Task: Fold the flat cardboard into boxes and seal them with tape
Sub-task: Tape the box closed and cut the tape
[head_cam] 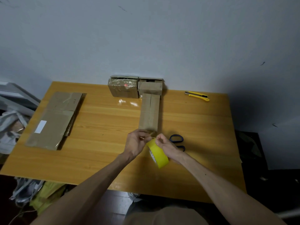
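**Two boxes up, a third waiting for tape, a stack yet to fold**

At the back edge of the table (100,120), against the wall, two made-up boxes stand side by side. The tape-wrapped box (124,88) is glossy all over with film. Touching it on the right is the plain box (150,88), whose top flaps look partly raised, so I judge it folded but perhaps not closed on top.

In front of the plain box lies the long box (149,112). It is folded into shape, with two flaps meeting in a bare seam down the middle, and no tape shows along that seam. This looks like the piece in hand.

Just past its near end, both hands hold the yellow tape roll (158,154) above the table. The right hand (168,146) grips the roll from the right with curled fingers. The left hand (136,143) pinches at the roll's upper edge, finger and thumb together, apparently picking at the loose end (blur there hides whether the end is already lifted). The step, as I read it, is starting a strip, and sealing the long box has not begun.

The larger share of the work remains. The flat cardboard stack (54,120) lies on the left of the table, several sheets deep and none folded.

The scissors (176,135) rest just beside the right hand, handy for cutting the strip. The utility knife (197,95) lies at the far right, well apart.
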